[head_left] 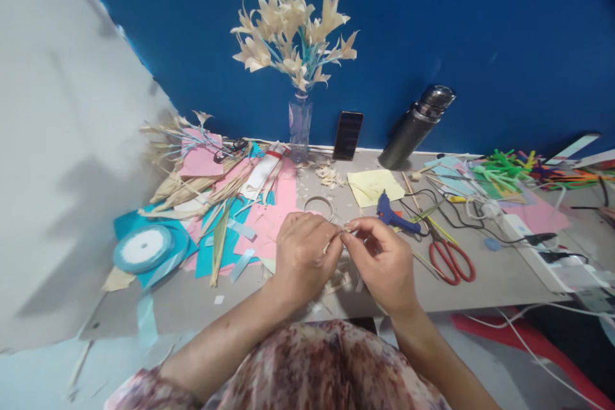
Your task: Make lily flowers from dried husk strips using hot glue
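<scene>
My left hand (307, 256) and my right hand (382, 259) meet over the front of the table, fingertips pinched together. Between them is something small and pale, mostly hidden by the fingers, so its kind cannot be made out. Just behind the hands lies a roll of tape (319, 200), seen as a ring. Beyond my right hand rests a blue hot glue gun (396, 214), near a yellow paper sheet (375, 187). To the right are red-handled scissors (451, 261). Pale scraps (339, 278) lie beneath the hands.
Dried husks (180, 189), coloured paper and a ribbon spool (144, 246) crowd the left side. At the back stand a bottle (300, 128) of husk flowers (293, 32), a phone (348, 136) and a dark flask (416, 128). Cables run to a power strip (533, 256) at right.
</scene>
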Available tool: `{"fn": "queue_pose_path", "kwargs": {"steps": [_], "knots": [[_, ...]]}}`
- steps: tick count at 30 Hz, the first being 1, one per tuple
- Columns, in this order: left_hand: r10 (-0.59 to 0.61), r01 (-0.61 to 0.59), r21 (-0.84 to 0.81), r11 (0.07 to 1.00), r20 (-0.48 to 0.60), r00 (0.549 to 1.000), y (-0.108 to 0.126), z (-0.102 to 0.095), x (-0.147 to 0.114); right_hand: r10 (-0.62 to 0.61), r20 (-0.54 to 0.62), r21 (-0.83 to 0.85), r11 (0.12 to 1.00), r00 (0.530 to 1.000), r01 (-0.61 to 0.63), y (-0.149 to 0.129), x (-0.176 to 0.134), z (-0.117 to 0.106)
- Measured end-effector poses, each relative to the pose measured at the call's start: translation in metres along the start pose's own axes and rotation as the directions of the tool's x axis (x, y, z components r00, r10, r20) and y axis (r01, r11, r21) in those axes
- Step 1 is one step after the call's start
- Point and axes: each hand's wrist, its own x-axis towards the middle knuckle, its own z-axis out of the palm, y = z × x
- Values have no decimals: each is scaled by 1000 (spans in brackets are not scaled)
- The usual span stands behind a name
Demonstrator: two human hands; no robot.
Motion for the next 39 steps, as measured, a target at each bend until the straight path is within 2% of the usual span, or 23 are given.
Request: {"fn": "queue_pose_path", "kwargs": {"steps": [2, 4, 6, 8, 12, 15, 20, 25, 27, 31, 35, 37, 39], "knots": [[-75, 75, -107, 991, 10, 997, 0, -2, 1, 15, 4, 4, 1000, 1000, -15, 0, 0, -1], [-219, 229, -286, 930, 69, 973, -1, -4, 3, 32, 6, -2, 999, 999, -32, 3, 0, -4], [-371, 415, -452, 790, 186, 910, -3, -7, 6, 53, 16, -12, 999, 998, -53, 8, 1, -8], [-465, 543, -541, 643, 288, 837, -7, -8, 8, 71, 34, -16, 997, 997, -70, 13, 1, -12], [-556, 644, -610, 462, 367, 746, -17, -6, 7, 91, 60, -40, 995, 994, -89, 19, 2, -19], [-590, 689, -616, 382, 411, 695, -23, -5, 5, 93, 108, -93, 992, 990, -83, 21, 4, -25], [-622, 707, -610, 358, 408, 668, -34, -7, 6, 95, 241, -262, 965, 966, -30, 32, 28, -38], [-680, 747, -579, 326, 405, 611, -48, -5, 10, 162, 328, -450, 893, 931, 3, 44, 84, -46], [-707, 761, -559, 328, 389, 591, -52, -4, 13, 179, 371, -476, 879, 911, 21, 44, 105, -45], [-725, 766, -565, 308, 382, 573, -58, -1, 18, 136, 479, -310, 951, 867, 22, 32, 126, -31], [-690, 771, -586, 250, 451, 567, -61, 1, 19, 120, 558, -193, 981, 821, -13, 19, 122, -15], [-679, 765, -581, 277, 445, 583, -62, 1, 19, 97, 573, -168, 986, 814, 1, 16, 117, -11], [-670, 744, -559, 366, 396, 628, -61, 0, 19, 72, 579, -138, 990, 812, 11, 15, 111, -11]]}}
